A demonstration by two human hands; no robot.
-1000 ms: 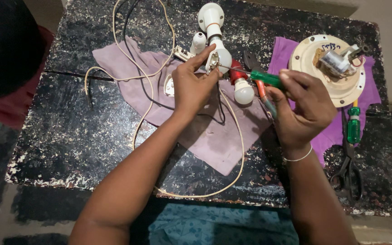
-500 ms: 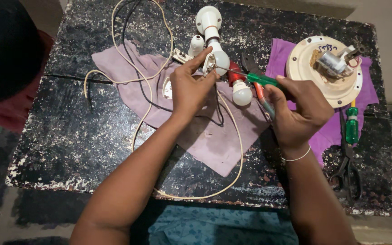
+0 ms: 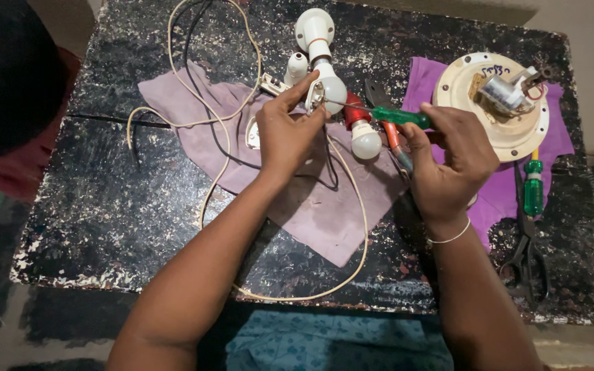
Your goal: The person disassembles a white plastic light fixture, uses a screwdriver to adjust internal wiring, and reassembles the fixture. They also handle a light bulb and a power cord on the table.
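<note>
Head view only: left hand (image 3: 284, 134) pinches a white lamp holder (image 3: 326, 89), fingers (image 3: 304, 88) closed around its body, lifting it just above a mauve cloth (image 3: 311, 206) spread on the black, chipped surface (image 3: 104, 206). Right hand (image 3: 448, 165) grips a green-handled screwdriver (image 3: 400, 117), fingers curled tight on the handle, and the thin shaft points left so that its tip meets the lamp holder near the left thumb. A cream cable (image 3: 352, 227) loops from the holder across the cloth and down toward the near edge of the surface. Just below the screwdriver lies a bulb with a red base (image 3: 362, 134), beside orange-handled pliers (image 3: 397, 148) partly hidden by the right hand. A second white holder (image 3: 313, 27) lies at the far edge. To the right, a round cream plate with a small metal part on top (image 3: 496, 103) rests on a purple cloth (image 3: 489, 199); a second green screwdriver (image 3: 533, 187) and black scissors (image 3: 525, 254) lie near the right edge. Another person's dark head (image 3: 8, 75) fills the left corner.
</note>
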